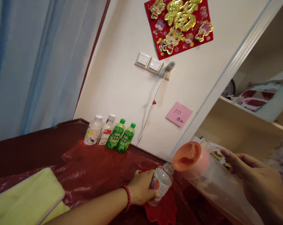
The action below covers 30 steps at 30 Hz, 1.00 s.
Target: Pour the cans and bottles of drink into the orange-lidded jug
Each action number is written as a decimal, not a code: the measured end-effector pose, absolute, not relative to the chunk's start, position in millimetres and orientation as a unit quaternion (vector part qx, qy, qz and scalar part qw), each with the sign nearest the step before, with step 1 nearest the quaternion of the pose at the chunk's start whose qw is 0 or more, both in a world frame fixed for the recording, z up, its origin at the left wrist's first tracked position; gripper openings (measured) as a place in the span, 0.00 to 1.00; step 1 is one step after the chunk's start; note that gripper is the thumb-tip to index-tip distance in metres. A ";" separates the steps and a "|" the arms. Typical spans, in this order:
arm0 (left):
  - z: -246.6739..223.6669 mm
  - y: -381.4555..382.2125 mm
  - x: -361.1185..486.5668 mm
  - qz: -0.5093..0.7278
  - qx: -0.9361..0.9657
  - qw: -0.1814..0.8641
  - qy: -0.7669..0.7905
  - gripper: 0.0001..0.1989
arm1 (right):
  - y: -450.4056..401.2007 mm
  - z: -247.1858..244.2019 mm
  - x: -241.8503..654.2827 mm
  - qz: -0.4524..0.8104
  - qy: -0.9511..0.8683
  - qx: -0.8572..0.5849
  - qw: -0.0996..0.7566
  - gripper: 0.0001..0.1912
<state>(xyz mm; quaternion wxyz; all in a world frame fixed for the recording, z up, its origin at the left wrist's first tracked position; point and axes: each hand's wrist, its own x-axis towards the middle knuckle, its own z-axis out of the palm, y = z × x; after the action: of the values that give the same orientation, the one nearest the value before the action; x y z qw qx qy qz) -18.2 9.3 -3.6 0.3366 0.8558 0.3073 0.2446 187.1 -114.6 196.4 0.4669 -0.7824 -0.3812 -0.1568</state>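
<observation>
My left hand [143, 187], with a red bead bracelet at the wrist, is wrapped round a clear plastic bottle [166, 179] with a printed label and an uncapped neck. The bottle stands tilted in view over a red mat [163, 211]. In my right hand [258, 178] is the handle side of a translucent pitcher [216, 182] with an orange lid [188, 157]. The pitcher is tipped to the left, its lid's edge right at the bottle's mouth. Whether liquid is flowing between them is hard to make out.
Two capped clear bottles [93, 131] and two green-labelled bottles [115, 134] stand along the wall. A yellow cloth [31, 197] lies at the left on the red plastic-covered table [92, 167]. A white cable [153, 106] hangs from the wall socket. Shelves [256, 117] are at the right.
</observation>
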 end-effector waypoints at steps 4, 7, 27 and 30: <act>-4.6 10.0 -18.1 0.242 0.857 0.335 0.308 0.28 | -116.7 196.4 185.3 -0.160 -0.371 -0.782 0.474 0.32; -4.3 10.1 -18.3 0.237 0.859 0.333 0.307 0.29 | -117.2 194.9 188.1 -0.158 -0.367 -0.785 0.473 0.33; -1.9 9.1 -18.7 0.238 0.859 0.333 0.307 0.30 | -116.9 191.8 193.8 -0.159 -0.376 -0.782 0.471 0.33; -2.2 9.2 -18.4 0.242 0.858 0.335 0.306 0.29 | -117.3 191.4 195.8 -0.157 -0.377 -0.787 0.462 0.34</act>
<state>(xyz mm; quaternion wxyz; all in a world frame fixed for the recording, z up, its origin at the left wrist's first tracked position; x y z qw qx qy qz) -18.4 9.2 -2.2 0.3352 0.8576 0.3059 0.2421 195.8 -117.3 191.4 0.4624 -0.7870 -0.3769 -0.1572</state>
